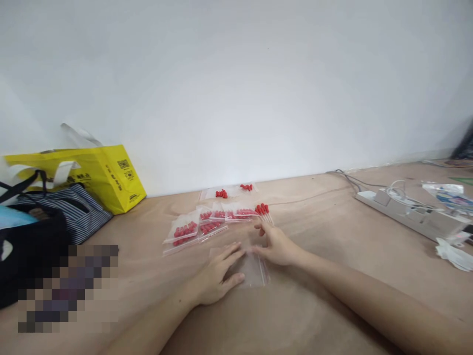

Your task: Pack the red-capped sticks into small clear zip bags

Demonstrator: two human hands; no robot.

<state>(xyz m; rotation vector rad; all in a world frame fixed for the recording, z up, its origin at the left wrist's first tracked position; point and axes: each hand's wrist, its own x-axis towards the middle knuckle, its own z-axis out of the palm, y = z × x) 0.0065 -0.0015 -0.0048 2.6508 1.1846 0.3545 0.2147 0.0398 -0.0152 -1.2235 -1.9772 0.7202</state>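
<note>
A clear zip bag point(254, 273) lies flat on the wooden table between my hands. My left hand point(219, 278) rests across its left part, palm down, fingers stretched and thumb apart. My right hand point(277, 245) is at the bag's upper right, its thumb by the plastic and its other fingers curled. A small bunch of red-tipped sticks point(262, 209) sticks out beyond those curled fingers; their pale stems run behind the hand, which hides the grip. Just past my hands, several clear bags with red-tipped sticks point(210, 227) lie overlapping.
Farther back, near the wall, are more red-tipped sticks point(221, 194) on clear plastic. A yellow bag point(111, 177), a striped pouch point(86, 209) and a black bag point(40, 256) stand at left. At right lie a power strip point(406, 217) with cables and a crumpled tissue point(454, 255).
</note>
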